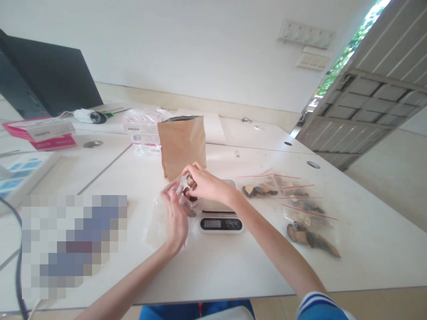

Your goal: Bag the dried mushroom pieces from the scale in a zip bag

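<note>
- Here, far left on the white table [233, 275], pink boxes [43, 132] lie below a dark monitor [50, 75].
- The left hand [176, 215] pinches open a clear zip bag [187, 200].
- Behind stands a brown paper pouch [182, 144].
- The right hand [205, 184], fingers curled, pinches dark dried pieces [191, 181] at the bag's mouth, over a small digital scale [220, 220].
- Rightward lie filled, red-sealed bags [300, 209].

Office, white desks [100, 178], monitor [50, 75], wall switches [307, 35]
</note>
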{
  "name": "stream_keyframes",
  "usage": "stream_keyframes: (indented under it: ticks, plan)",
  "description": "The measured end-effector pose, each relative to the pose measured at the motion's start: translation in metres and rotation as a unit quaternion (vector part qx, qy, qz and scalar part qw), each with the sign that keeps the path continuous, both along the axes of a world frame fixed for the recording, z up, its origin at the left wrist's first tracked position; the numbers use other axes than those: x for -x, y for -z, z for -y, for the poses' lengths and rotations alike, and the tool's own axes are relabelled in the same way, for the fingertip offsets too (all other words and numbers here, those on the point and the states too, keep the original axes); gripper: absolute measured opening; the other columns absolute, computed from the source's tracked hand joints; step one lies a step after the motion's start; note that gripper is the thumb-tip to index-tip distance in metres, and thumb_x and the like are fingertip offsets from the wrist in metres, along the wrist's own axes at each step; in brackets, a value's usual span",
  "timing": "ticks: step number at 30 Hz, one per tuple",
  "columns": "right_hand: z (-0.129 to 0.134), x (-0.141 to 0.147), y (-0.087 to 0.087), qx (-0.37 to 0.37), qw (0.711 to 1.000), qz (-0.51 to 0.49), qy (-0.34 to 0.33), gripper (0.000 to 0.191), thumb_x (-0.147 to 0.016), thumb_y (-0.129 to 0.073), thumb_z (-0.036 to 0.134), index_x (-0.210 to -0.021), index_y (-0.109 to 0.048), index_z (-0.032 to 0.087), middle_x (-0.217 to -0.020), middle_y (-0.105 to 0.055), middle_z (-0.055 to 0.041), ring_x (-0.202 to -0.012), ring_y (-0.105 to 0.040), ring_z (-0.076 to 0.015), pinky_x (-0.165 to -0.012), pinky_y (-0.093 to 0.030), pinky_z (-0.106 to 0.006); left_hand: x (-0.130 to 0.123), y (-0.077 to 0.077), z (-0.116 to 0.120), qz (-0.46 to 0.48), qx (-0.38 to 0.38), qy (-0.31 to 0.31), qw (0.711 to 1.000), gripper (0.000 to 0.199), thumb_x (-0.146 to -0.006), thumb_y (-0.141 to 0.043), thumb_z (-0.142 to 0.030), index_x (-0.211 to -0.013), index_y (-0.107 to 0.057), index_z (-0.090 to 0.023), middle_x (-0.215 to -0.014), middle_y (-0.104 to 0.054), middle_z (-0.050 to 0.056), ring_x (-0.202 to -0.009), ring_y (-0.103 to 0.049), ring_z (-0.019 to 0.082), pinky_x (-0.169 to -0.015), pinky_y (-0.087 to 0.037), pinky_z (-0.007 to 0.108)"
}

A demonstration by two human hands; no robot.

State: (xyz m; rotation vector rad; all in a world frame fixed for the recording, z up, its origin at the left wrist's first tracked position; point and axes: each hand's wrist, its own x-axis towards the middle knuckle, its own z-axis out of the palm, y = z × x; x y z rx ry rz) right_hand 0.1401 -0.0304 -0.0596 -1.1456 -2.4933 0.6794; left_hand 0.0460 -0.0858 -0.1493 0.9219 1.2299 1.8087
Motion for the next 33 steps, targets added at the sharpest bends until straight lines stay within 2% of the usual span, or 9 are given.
stream_keyframes:
  ticks: [4,8,11,14,20,25,29,31,33]
  plan:
    - [-0.003,0.005,-0.003,-0.009,1.000,0.005,-0.008,0.046,-0.074,-0.060,0.004,-0.114,-0.044,0.019,-0.117,-0.044,-0.0098,-0.082,-0.060,-0.0144,-0.071,-0.055,-0.031,0.000,-0.008,0.005,0.061,0.030,-0.002,0.998,0.034,-0.092,-0.035,-0.053,-0.110,-0.042,-0.025,-0.130,-0.056,0.011,-0.118,-0.056,0.020,-0.073,-0.055,0.026]
    - [0.006,-0.001,-0.005,0.022,0.998,-0.034,-0.053,0.057,-0.075,-0.065,0.011,-0.127,-0.041,0.021,-0.124,-0.046,-0.0103,-0.100,-0.060,-0.0182,-0.080,-0.054,-0.031,0.003,-0.011,0.011,0.094,0.020,0.003,0.995,0.032,-0.092,-0.037,-0.053,-0.110,-0.040,-0.027,-0.131,-0.055,0.011,-0.120,-0.055,0.020,-0.072,-0.056,0.026]
    - [0.020,-0.014,-0.007,0.035,0.992,-0.100,-0.066,0.054,-0.078,-0.067,0.024,-0.127,-0.045,0.025,-0.127,-0.050,-0.0086,-0.114,-0.056,-0.0207,-0.088,-0.052,-0.033,0.003,-0.009,0.018,0.106,0.010,0.006,0.994,0.034,-0.091,-0.038,-0.054,-0.113,-0.038,-0.027,-0.138,-0.049,0.012,-0.122,-0.053,0.021,-0.073,-0.056,0.028]
    - [0.035,-0.028,-0.006,0.038,0.983,-0.171,-0.062,0.045,-0.085,-0.060,0.033,-0.127,-0.048,0.028,-0.130,-0.054,-0.0061,-0.121,-0.052,-0.0200,-0.095,-0.049,-0.036,-0.003,-0.006,0.028,0.130,-0.016,0.014,0.991,0.033,-0.091,-0.038,-0.053,-0.114,-0.036,-0.028,-0.140,-0.047,0.013,-0.124,-0.050,0.023,-0.077,-0.056,0.033]
    - [0.061,-0.043,-0.005,0.035,0.976,-0.207,-0.052,0.031,-0.094,-0.045,0.032,-0.123,-0.055,0.027,-0.130,-0.057,-0.0029,-0.122,-0.052,-0.0174,-0.104,-0.043,-0.037,-0.022,-0.001,0.044,0.147,-0.037,0.009,0.988,0.031,-0.090,-0.040,-0.052,-0.111,-0.037,-0.029,-0.138,-0.049,0.010,-0.129,-0.046,0.023,-0.102,-0.042,0.043]
    - [0.083,-0.057,-0.006,0.047,0.956,-0.290,-0.007,0.031,-0.096,-0.040,0.030,-0.122,-0.057,0.030,-0.131,-0.057,-0.0005,-0.126,-0.049,-0.0168,-0.106,-0.041,-0.037,-0.032,-0.004,0.048,0.148,-0.051,-0.004,0.988,0.028,-0.092,-0.038,-0.049,-0.111,-0.036,-0.029,-0.139,-0.048,0.010,-0.130,-0.044,0.021,-0.107,-0.036,0.042]
    - [0.108,-0.068,0.012,0.021,0.947,-0.304,0.103,0.034,-0.093,-0.046,0.036,-0.127,-0.050,0.032,-0.136,-0.050,-0.0038,-0.126,-0.048,-0.0202,-0.104,-0.044,-0.040,-0.035,-0.010,0.051,0.158,-0.067,-0.025,0.985,0.026,-0.092,-0.041,-0.046,-0.111,-0.037,-0.028,-0.143,-0.043,0.011,-0.132,-0.041,0.020,-0.110,-0.032,0.041]
    - [0.121,-0.065,0.028,0.030,0.949,-0.274,0.150,0.057,-0.085,-0.059,0.040,-0.137,-0.035,0.032,-0.145,-0.039,-0.0070,-0.131,-0.042,-0.0229,-0.107,-0.040,-0.043,-0.037,-0.012,0.054,0.169,-0.081,-0.028,0.982,0.028,-0.090,-0.044,-0.045,-0.111,-0.038,-0.029,-0.145,-0.040,0.010,-0.134,-0.039,0.020,-0.111,-0.031,0.042]
    - [0.129,-0.056,0.044,0.039,0.950,-0.261,0.168,0.080,-0.077,-0.068,0.042,-0.142,-0.023,0.029,-0.149,-0.031,-0.0105,-0.136,-0.035,-0.0247,-0.110,-0.037,-0.045,-0.040,-0.012,0.058,0.179,-0.082,-0.007,0.980,0.033,-0.088,-0.046,-0.048,-0.114,-0.038,-0.030,-0.149,-0.034,0.009,-0.136,-0.036,0.022,-0.110,-0.034,0.042]
